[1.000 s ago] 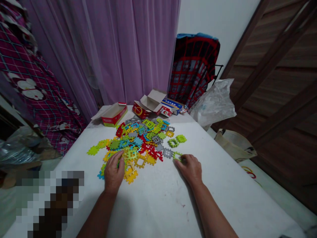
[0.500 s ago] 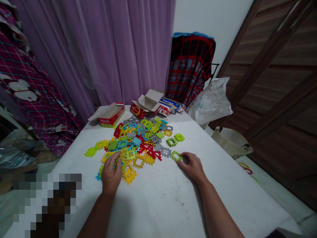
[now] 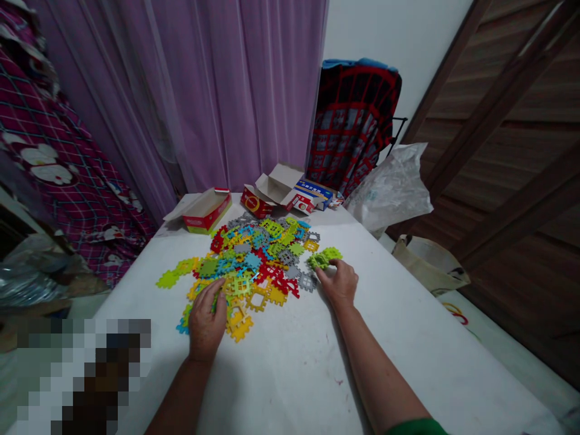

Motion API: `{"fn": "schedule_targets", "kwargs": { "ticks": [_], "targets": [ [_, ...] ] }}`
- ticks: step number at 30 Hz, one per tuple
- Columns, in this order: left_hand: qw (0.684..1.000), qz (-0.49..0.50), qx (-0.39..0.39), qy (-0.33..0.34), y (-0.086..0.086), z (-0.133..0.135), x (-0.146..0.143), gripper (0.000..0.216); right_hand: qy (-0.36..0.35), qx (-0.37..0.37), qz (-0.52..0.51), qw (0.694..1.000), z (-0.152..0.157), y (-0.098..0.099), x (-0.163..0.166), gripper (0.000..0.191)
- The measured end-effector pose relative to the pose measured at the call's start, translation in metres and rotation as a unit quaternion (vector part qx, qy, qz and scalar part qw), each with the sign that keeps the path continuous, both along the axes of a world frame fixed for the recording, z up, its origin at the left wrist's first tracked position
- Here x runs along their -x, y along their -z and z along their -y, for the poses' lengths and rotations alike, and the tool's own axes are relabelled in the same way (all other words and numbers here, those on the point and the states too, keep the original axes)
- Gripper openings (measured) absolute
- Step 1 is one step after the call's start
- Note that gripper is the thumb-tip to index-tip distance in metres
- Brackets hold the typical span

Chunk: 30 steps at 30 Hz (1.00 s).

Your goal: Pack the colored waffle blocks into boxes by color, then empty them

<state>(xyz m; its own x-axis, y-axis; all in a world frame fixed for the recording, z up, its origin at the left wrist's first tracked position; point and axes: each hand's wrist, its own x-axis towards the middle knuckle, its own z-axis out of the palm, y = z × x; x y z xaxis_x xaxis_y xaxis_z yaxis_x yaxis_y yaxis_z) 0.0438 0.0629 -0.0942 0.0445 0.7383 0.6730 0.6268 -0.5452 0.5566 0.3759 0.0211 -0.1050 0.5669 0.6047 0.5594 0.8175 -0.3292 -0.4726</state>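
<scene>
A heap of plastic interlocking tiles [image 3: 254, 261] in green, yellow, red, blue and grey lies on the white table. Some are solid squares, others have window-like openings, and all have notched edges. At the heap's near left edge, my left hand [image 3: 207, 320] is curled, with a bit of green tile showing between thumb and fingers. To the right of the heap, my right hand [image 3: 341, 283] pinches a green open-frame tile [image 3: 319, 260] against a few other green tiles [image 3: 334, 253]. A grey window tile [image 3: 307, 281] lies just left of that hand.
Behind the heap stand an open red-and-green box [image 3: 208, 212], an open red box [image 3: 257, 204] and a blue box [image 3: 318, 192]. A clear plastic bag [image 3: 392, 190] hangs by the right table edge, above a beige bag [image 3: 428, 263]. Purple curtains [image 3: 235, 90] hang behind.
My right hand has moved away from me, carrying the green frame tile from beside the grey window tile to the other green tiles. My left hand has stayed nearly in place.
</scene>
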Motion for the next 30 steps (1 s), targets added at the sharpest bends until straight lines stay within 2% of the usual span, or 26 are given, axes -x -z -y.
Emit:
{"fn": "schedule_targets", "kwargs": {
  "ticks": [11,21,30],
  "targets": [
    [1.000,-0.005,-0.006,0.007,-0.0014,-0.0007,-0.0037,0.029,0.009,0.048,-0.001,0.999,-0.0013,0.0014,-0.0016,0.042],
    [1.000,-0.002,-0.003,0.005,0.0014,-0.0001,-0.0022,0.029,0.000,0.051,0.005,0.999,-0.0022,0.0058,-0.0037,0.040],
    [1.000,0.000,0.000,0.009,-0.0012,0.0005,-0.0032,0.028,0.016,0.083,-0.003,0.996,-0.0033,0.0008,0.0001,0.040]
  ]
}}
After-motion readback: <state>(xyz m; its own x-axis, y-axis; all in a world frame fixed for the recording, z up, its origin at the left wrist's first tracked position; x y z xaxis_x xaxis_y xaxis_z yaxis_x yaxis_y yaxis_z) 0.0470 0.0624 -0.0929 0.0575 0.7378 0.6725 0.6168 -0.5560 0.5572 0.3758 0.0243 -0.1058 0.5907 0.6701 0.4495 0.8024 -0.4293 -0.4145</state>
